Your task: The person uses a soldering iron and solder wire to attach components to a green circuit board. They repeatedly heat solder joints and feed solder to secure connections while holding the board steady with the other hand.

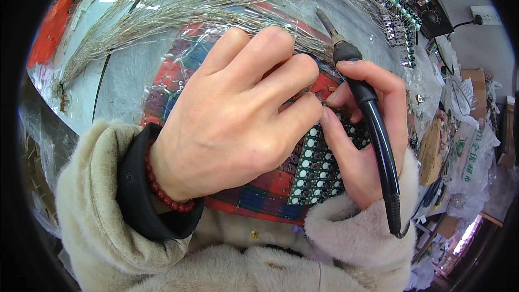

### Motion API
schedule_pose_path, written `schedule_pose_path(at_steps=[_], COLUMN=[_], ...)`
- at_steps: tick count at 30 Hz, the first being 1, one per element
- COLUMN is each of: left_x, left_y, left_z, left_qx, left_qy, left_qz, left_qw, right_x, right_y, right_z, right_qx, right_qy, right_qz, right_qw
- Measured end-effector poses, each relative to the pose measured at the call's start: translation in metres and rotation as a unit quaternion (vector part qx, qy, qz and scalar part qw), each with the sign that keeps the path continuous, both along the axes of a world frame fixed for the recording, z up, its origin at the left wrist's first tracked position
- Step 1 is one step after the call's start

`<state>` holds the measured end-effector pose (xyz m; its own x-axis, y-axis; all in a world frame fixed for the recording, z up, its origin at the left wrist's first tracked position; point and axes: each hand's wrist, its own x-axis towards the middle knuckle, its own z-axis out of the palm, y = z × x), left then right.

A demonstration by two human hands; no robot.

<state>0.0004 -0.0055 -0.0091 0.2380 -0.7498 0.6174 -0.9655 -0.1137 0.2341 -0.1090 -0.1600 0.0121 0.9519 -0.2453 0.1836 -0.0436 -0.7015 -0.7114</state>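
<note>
My left hand [238, 113] is closed, its fingers curled down over the work; whatever they pinch is hidden beneath them. In my right hand [354, 170] a black soldering iron [377, 130] rests against the index finger, its metal tip pointing up and away from the boards. The right thumb and other fingers come together beside the left fingertips, and I cannot make out what lies between them. Below both hands is a panel of small green circuit boards [313, 178] with rows of white round parts. It lies on a red and blue plaid cloth [243, 200].
A long bundle of thin silvery wires [178, 13] sweeps across the far side of the table. Strips of small circuit boards [392, 0] lie at the far right, near a black box with a knob [430, 13]. Clear plastic bags [470, 157] and clutter stand along the right.
</note>
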Motion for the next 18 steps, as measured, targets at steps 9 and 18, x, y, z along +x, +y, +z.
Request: schedule_pose_path(at_steps=[9, 18], left_x=[-0.0009, 0.0006], left_y=[0.0001, 0.0015], left_z=[-0.0006, -0.0007], left_qx=[-0.007, 0.009], left_qy=[0.019, 0.05], left_qz=[0.002, 0.017], left_qw=[1.0, 0.999], right_x=[0.0009, 0.0007], right_y=[0.0011, 0.0013], right_z=[-0.0018, -0.0028], right_qx=[-0.039, -0.039], right_qy=[-0.011, -0.011], right_qz=[0.007, 0.0], right_qw=[0.999, 0.999])
